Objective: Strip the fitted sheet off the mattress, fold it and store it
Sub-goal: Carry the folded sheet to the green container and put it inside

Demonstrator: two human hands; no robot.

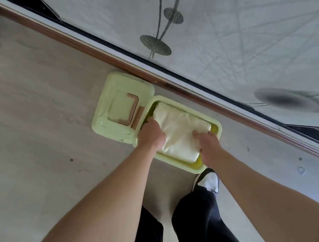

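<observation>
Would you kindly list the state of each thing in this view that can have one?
Storage box: open, on the floor beside the bed.
Lid: off, lying flat next to the box.
Folded sheet: folded, sitting inside the box.
Left hand: gripping the sheet's left edge.
Right hand: gripping the sheet's right edge.
Mattress: still covered by a patterned cloth.

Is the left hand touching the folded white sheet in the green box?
Touching. The head view shows the left hand pressed against the folded sheet's edge inside the green box.
</observation>
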